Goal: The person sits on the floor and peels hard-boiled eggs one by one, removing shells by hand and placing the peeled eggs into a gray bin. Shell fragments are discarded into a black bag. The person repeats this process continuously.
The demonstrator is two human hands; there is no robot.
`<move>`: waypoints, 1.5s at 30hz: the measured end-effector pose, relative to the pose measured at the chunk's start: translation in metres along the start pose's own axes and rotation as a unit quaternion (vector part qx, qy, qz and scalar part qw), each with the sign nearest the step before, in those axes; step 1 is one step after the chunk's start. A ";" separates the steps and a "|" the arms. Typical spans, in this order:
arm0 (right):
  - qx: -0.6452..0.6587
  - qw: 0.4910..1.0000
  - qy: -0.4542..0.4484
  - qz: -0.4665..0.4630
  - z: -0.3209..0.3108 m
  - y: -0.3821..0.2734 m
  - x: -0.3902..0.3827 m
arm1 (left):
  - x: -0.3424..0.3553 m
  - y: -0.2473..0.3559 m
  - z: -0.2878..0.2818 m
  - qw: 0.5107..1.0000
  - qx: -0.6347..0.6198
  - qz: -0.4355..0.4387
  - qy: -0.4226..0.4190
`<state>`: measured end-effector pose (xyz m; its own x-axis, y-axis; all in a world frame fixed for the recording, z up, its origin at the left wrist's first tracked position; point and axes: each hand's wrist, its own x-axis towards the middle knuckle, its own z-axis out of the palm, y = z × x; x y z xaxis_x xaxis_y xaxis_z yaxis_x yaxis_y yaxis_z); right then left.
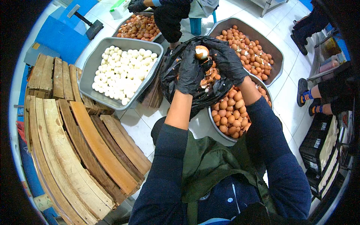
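A partly peeled brown egg (201, 52), its white showing, sits at the fingertips of my left hand (189, 73), closed on it in a black glove. Just right of the egg is my right hand (229, 63), gloved too. Its fingers curl toward the egg, and what they pinch is hidden. Both hands are over a black plastic bag (174, 60) that holds broken brown eggshells (210, 77). Under my right forearm stands a round tub of unpeeled brown eggs (231, 112).
Left is a grey tub (86, 84) of peeled white eggs. Grey tubs of brown eggs stand far right (278, 62) and at the back (139, 28), where another person's gloved hand (137, 5) shows. Wooden pallets (75, 150) lie left; black crates (317, 148) stand right.
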<state>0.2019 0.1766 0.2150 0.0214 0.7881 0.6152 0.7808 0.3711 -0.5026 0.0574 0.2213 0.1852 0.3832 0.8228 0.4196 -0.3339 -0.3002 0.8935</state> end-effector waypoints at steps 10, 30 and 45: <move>-0.021 0.999 -0.032 -0.009 0.031 0.004 -0.016 | -0.004 -0.011 -0.008 0.966 0.257 0.018 -0.029; 0.015 1.000 -0.007 0.012 0.032 0.031 -0.004 | -0.001 0.020 -0.010 0.985 0.156 0.055 -0.049; -0.098 0.993 -0.062 -0.012 0.042 0.003 -0.020 | 0.006 -0.017 -0.025 0.954 -0.131 -0.271 0.005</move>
<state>0.1772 0.1822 0.1758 -0.0660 0.8392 0.5398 0.8869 0.2972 -0.3537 0.0438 0.2437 0.1688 0.5525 0.8281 -0.0949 -0.2932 0.2997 0.9079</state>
